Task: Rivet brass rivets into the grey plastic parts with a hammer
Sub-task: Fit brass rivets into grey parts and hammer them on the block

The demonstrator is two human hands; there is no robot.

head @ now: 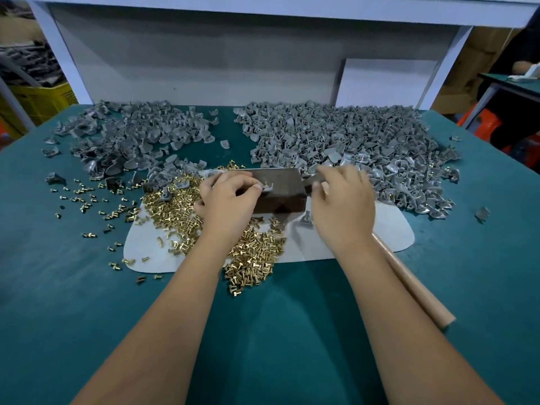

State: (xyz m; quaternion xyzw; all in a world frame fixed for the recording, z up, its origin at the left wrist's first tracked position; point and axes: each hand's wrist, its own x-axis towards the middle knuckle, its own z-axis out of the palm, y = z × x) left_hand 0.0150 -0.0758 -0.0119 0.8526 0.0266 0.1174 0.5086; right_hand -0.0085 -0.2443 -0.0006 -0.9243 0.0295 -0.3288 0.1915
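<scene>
A dark metal block (282,197) stands on a white mat (388,232) in the middle of the table. My left hand (228,197) pinches a small grey plastic part (268,187) with a brass rivet standing in it, on top of the block. My right hand (342,200) grips the hammer (415,285) close to its head. The grey head pokes out by the block's right edge, and the wooden handle runs back under my forearm. Loose brass rivets (181,217) lie heaped left of the block and under my left arm.
Two big heaps of grey plastic parts lie at the back, one on the left (131,135) and one on the right (350,141). Stray rivets dot the green table top (277,331). A white back panel (204,62) closes the bench.
</scene>
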